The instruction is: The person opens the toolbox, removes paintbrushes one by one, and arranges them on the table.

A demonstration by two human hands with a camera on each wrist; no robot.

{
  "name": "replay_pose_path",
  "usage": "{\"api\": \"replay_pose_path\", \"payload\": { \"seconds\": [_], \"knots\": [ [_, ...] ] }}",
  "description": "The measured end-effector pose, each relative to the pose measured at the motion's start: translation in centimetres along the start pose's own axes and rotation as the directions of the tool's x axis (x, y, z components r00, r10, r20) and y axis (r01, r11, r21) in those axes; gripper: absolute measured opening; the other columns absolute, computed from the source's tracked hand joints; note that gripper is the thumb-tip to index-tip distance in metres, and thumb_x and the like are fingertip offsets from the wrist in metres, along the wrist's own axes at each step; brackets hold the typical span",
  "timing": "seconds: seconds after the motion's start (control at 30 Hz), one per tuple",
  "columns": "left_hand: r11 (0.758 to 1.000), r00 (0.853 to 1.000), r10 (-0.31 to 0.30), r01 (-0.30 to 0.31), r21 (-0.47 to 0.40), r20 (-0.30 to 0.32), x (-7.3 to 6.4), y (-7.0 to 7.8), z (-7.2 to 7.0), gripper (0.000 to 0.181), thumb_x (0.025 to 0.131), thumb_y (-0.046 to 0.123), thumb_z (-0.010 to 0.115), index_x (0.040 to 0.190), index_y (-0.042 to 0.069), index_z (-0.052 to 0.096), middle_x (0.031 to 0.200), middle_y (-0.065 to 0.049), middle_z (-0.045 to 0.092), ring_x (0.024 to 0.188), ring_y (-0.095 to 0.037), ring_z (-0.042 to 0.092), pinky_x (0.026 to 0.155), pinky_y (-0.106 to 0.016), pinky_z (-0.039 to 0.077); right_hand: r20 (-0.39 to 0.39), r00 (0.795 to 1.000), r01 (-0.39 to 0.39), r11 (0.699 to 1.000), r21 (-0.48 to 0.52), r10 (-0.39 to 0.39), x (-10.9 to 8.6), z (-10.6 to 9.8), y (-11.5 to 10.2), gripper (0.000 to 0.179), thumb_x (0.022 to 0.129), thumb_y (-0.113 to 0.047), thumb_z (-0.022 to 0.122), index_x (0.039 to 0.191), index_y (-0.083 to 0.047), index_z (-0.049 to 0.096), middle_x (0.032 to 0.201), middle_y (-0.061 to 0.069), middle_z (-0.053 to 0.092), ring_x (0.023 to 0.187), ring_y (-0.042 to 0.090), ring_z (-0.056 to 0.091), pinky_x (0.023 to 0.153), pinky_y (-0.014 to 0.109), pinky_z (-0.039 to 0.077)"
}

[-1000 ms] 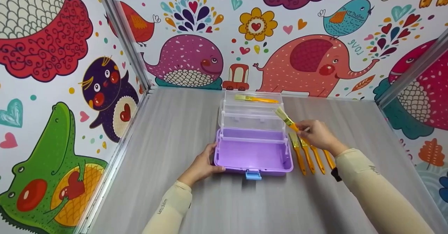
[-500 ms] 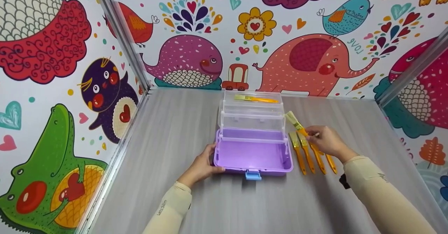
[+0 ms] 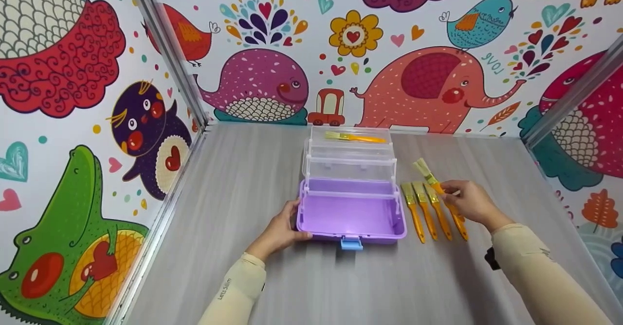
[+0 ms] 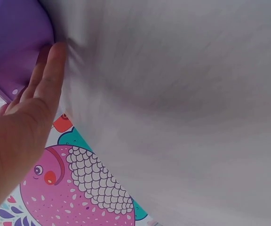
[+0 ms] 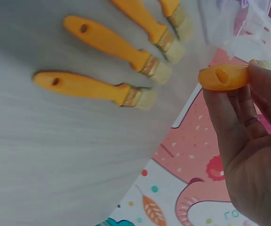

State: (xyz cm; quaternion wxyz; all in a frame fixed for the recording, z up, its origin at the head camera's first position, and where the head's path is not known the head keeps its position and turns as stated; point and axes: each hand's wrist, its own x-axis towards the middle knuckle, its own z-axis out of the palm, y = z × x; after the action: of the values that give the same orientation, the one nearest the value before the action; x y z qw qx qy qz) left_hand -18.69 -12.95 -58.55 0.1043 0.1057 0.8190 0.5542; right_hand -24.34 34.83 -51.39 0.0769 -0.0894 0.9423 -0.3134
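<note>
A purple storage box (image 3: 350,213) with fold-out clear trays (image 3: 326,170) stands open, its blue latch (image 3: 351,243) facing me. My left hand (image 3: 280,230) holds its front left corner, thumb at the front rim and fingers along the outer side wall. Between thumb and fingers, my right hand (image 3: 472,201) pinches a flat paintbrush (image 3: 424,168) by its yellow-orange handle, bristles up and away from me. The held brush is raised over the rightmost of several similar paintbrushes (image 3: 427,215) lying side by side right of the box. Another paintbrush (image 3: 362,138) lies in the rearmost clear section.
The grey wood-grain tabletop (image 3: 233,179) meets a cartoon-printed back wall (image 3: 321,38) close behind the box. A printed side panel (image 3: 97,130) with a metal frame strip (image 3: 165,47) bounds the left, and another panel (image 3: 584,135) the right.
My right hand has moved right and slightly toward me with the held paintbrush, away from the clear trays and across the row of brushes. My left hand has stayed at the box corner.
</note>
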Motion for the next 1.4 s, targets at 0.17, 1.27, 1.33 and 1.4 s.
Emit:
{"api": "replay_pose_path", "payload": {
  "seconds": [0.17,1.27,1.33,1.4],
  "knots": [
    [1.000,1.000,-0.014,0.014,0.005,-0.008,0.0,-0.1,0.0,0.094,0.072,0.005,0.087,0.149,0.001,0.034,0.148,-0.024,0.045,0.135,-0.038,0.043,0.115,-0.050,0.026,-0.013,1.000,-0.013,1.000,-0.001,0.013,-0.3,0.1,0.9,0.034,0.097,-0.009,0.063,0.126,0.008,0.063,0.109,0.022,0.068,0.090,0.032,0.067,0.068,0.038,0.058],
    [1.000,1.000,0.006,-0.006,0.024,-0.014,0.0,-0.4,0.0,0.095,0.072,0.008,0.088,0.149,0.001,0.034,0.148,-0.024,0.045,0.136,-0.037,0.042,0.115,-0.050,0.026,-0.018,0.981,-0.192,0.980,-0.059,0.191,-1.9,0.3,7.2,0.035,0.095,-0.006,0.058,0.122,0.015,0.060,0.112,0.032,0.065,0.091,0.036,0.064,0.072,0.045,0.057],
    [1.000,1.000,-0.002,0.002,0.028,-0.015,0.0,-0.3,0.0,0.095,0.072,0.008,0.088,0.150,0.002,0.033,0.148,-0.023,0.045,0.136,-0.037,0.042,0.115,-0.050,0.025,-0.018,0.977,-0.213,0.975,-0.068,0.212,-1.9,0.3,7.4,0.035,0.094,-0.006,0.057,0.121,0.015,0.061,0.111,0.032,0.065,0.087,0.033,0.064,0.071,0.044,0.057],
    [1.000,1.000,-0.005,0.005,0.029,-0.016,0.0,-0.3,0.1,0.096,0.072,0.008,0.088,0.150,0.002,0.033,0.148,-0.023,0.044,0.137,-0.038,0.041,0.115,-0.051,0.024,-0.004,0.970,-0.244,0.967,-0.069,0.244,-1.9,0.2,7.6,0.036,0.093,-0.005,0.057,0.121,0.016,0.060,0.111,0.033,0.064,0.084,0.031,0.063,0.069,0.042,0.057]
  ]
}}
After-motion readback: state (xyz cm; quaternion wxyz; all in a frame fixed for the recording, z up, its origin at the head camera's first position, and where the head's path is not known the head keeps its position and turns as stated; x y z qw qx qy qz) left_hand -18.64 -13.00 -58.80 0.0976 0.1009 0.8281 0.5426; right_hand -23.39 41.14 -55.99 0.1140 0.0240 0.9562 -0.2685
